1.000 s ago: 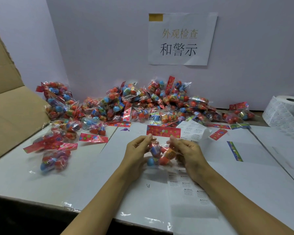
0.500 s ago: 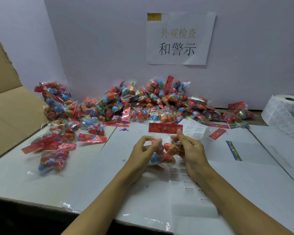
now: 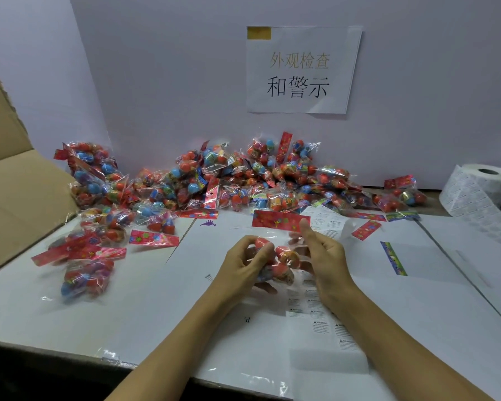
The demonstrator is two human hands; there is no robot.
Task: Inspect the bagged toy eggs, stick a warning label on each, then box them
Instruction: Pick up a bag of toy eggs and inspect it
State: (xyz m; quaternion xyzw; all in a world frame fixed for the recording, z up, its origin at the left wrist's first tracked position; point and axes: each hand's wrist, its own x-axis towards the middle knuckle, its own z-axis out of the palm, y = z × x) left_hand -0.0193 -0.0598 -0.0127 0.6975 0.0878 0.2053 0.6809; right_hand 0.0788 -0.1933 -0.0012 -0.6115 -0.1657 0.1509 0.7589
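Note:
I hold one clear bag of toy eggs [image 3: 281, 260] with a red header card [image 3: 278, 219] above the middle of the white table. My left hand [image 3: 240, 264] grips the bag's left side with curled fingers. My right hand [image 3: 324, 256] holds its right side, thumb raised against the header card. A strip of white warning labels [image 3: 324, 322] lies flat under my right wrist. A big pile of bagged eggs [image 3: 229, 180] lines the back wall.
An open cardboard box [image 3: 18, 198] stands at the left. Several bags [image 3: 90, 253] lie loose beside it. A roll of labels [image 3: 477, 192] sits at the far right. Loose header cards [image 3: 366, 229] and a green strip [image 3: 394, 259] lie on the table [image 3: 446, 299].
The bag has been turned and lifted slightly in my hands; its eggs now sit lower between my palms and my left fingers have curled further round it.

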